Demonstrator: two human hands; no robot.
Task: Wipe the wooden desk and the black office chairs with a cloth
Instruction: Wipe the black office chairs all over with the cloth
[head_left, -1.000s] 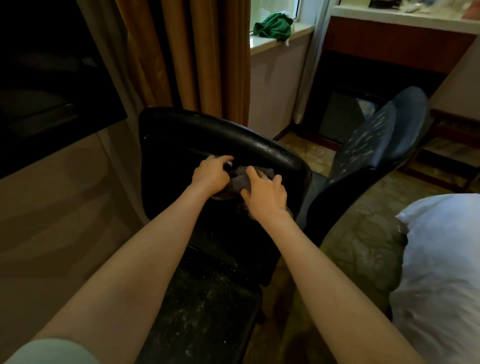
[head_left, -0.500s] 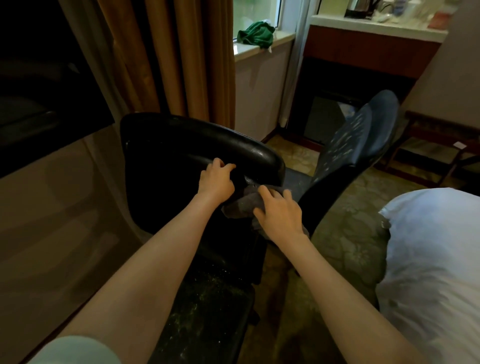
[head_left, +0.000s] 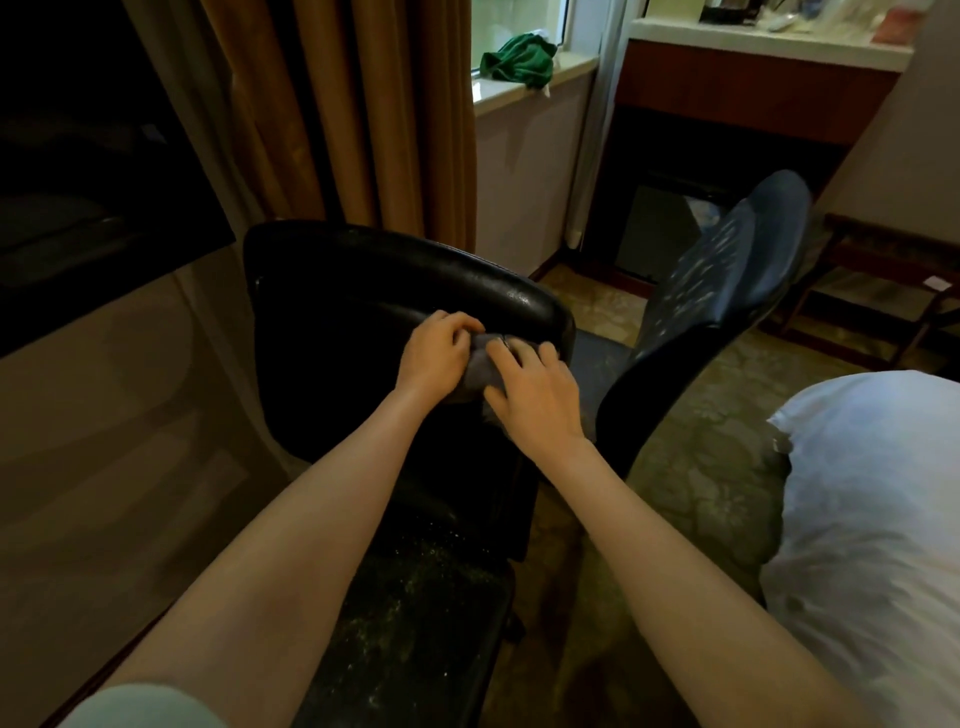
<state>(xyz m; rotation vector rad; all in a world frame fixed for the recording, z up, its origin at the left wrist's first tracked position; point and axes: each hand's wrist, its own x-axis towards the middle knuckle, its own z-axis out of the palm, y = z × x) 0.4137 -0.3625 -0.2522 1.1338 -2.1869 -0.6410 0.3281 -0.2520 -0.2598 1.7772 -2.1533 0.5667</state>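
Observation:
A black office chair (head_left: 332, 312) stands in front of me, its padded backrest facing me and its dusty seat (head_left: 415, 613) below. A grey cloth (head_left: 480, 366) lies bunched against the right part of the backrest. My left hand (head_left: 434, 356) grips the cloth's left side with curled fingers. My right hand (head_left: 535, 389) presses on the cloth with its fingers spread over it. A second black office chair (head_left: 722, 291) with a speckled backrest stands to the right. The wooden desk (head_left: 93, 415) runs along the left.
A dark screen (head_left: 88, 156) hangs above the desk. Brown curtains (head_left: 353, 104) hang behind the chair. A green cloth (head_left: 519, 57) lies on the window sill. A white pillow (head_left: 872, 519) is at the right. A wooden counter (head_left: 753, 88) stands at the back.
My hands have drawn close together on the cloth, which is now bunched higher against the backrest. The view has shifted slightly.

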